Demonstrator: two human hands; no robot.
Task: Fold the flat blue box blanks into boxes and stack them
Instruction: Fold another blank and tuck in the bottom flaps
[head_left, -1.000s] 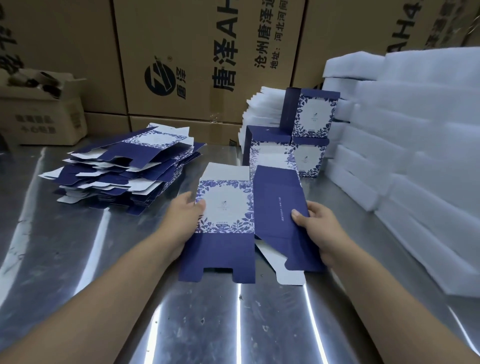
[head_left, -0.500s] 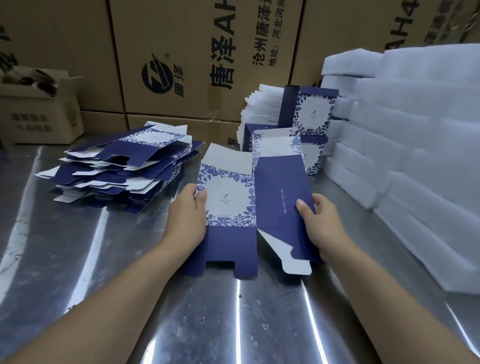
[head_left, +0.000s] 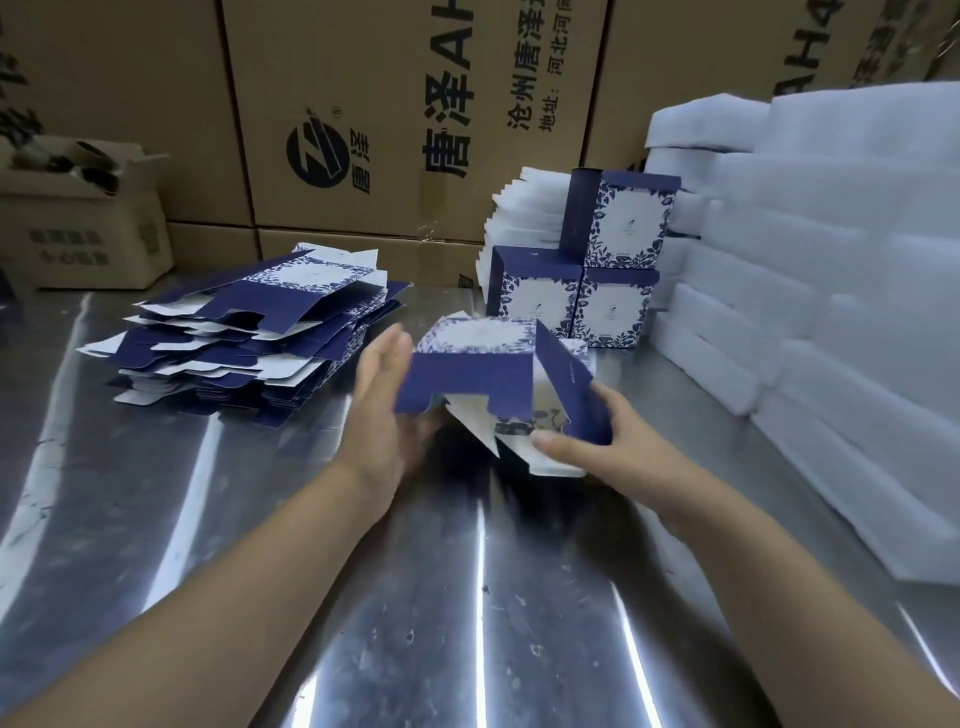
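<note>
- Shiny steel tabletop (head_left: 467, 597), streaked with glare. Two bare forearms reach in from the near edge.
- Blue cardboard box blank with a white floral panel (head_left: 470, 371) sits between both hands at centre view, low over the tabletop. It is opened into a square tube with the floral panel on top. A notched blue flap faces the camera, and white inner flaps show at the near open end.
- Left hand (head_left: 382, 415): fingers straight and laid flat against the tube's left wall, slightly blurred. Thumb hidden.
- Right hand (head_left: 618, 447): grips the tube's right blue wall, with the thumb pressed on a white flap and the fingers wrapped behind the wall.
- Pile of flat blue blanks (head_left: 249, 338) lies loosely fanned on the tabletop, left of the hands and apart from them.
- Three folded blue boxes (head_left: 540, 296) stand behind the held blank. Two are side by side and the third is stacked on the right one.
- White foam slabs (head_left: 831, 249) are stacked along the right side, just beside the folded boxes.
- Stack of thin white sheets (head_left: 511, 208) behind the boxes.
- Brown printed cardboard cartons (head_left: 389, 104) form the back wall, with a small open brown carton (head_left: 88, 234) at far left.
</note>
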